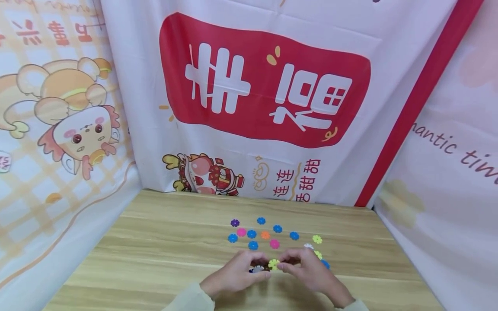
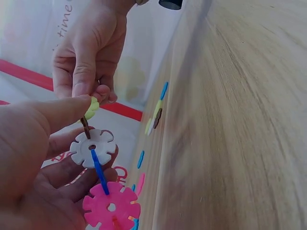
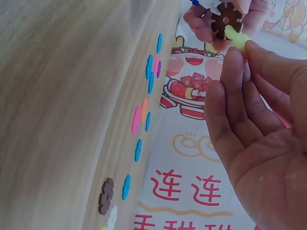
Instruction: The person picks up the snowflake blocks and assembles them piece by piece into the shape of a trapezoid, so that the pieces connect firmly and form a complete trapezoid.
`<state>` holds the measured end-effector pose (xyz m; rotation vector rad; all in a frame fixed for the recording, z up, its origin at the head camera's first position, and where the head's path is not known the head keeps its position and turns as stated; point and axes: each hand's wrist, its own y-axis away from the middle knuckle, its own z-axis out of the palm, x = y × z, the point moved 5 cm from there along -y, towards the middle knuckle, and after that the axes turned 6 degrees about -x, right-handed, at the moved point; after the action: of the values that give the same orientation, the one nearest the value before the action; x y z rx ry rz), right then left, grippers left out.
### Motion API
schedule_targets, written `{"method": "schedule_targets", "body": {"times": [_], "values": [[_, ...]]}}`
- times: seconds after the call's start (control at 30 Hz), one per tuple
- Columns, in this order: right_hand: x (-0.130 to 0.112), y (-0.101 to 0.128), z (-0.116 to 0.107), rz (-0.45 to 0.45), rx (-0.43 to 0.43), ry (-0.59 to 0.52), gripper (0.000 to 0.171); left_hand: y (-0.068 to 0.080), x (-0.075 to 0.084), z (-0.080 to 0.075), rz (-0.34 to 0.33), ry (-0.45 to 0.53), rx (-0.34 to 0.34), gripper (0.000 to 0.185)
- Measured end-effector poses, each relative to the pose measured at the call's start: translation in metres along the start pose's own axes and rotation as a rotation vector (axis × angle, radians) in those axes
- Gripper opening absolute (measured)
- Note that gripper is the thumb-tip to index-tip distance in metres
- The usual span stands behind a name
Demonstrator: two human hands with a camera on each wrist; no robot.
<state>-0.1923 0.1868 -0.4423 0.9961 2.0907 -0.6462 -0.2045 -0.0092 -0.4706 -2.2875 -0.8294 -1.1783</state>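
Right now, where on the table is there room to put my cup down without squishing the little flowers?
The left half of the table is bare wood, from the cartoon cloth to the left hand. The strip along the back is bare too. The middle is crowded with the loose flowers, and both hands, left and right hand, fill the front.

Left hand (image 1: 237, 276): fingers curled, thumb laid over the top, pinching something at the fingertips.
Right hand (image 1: 311, 274): fingers curled, thumb and forefinger pinched together at the tips.
Meeting point: the two sets of fingertips are touching or nearly so.
Forearms: both angle inward, in pale sleeves (image 1: 186, 300).
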Motion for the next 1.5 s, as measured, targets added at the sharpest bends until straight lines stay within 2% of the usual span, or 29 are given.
{"method": "schedule_targets", "body": {"times": [0.1, 0.23, 0.53, 0.67, 0.9, 1.07, 1.27, 1.5], "values": [[-0.002, -0.001, -0.001, -0.008, -0.016, 0.02, 0.011, 0.001, 0.0, 0.0, -0.007, 0.008, 0.01, 0.022], [0.002, 0.0, -0.009, 0.029, -0.022, 0.049, 0.009, 0.002, 0.0, -0.002, -0.016, 0.006, 0.021, 0.021], [0.022, 0.011, -0.058, 0.137, 0.023, 0.199, 0.009, 0.005, -0.001, -0.006, -0.04, 0.0, 0.044, 0.021], [0.038, 0.015, -0.07, 0.177, 0.011, 0.252, 0.013, 0.006, -0.002, -0.006, -0.053, 0.008, 0.041, 0.021], [0.062, 0.018, -0.061, 0.104, 0.013, 0.363, 0.021, 0.008, -0.002, -0.006, -0.062, 0.028, 0.04, 0.019], [0.078, 0.018, -0.051, 0.114, 0.003, 0.419, 0.027, 0.008, 0.0, -0.005, -0.07, 0.041, 0.037, 0.017], [0.086, 0.016, -0.044, 0.114, 0.012, 0.481, 0.028, 0.009, 0.002, -0.004, -0.077, 0.043, 0.035, 0.017], [0.087, 0.013, -0.044, 0.087, 0.024, 0.462, 0.024, 0.009, 0.002, -0.006, -0.081, 0.049, 0.032, 0.018]]}}
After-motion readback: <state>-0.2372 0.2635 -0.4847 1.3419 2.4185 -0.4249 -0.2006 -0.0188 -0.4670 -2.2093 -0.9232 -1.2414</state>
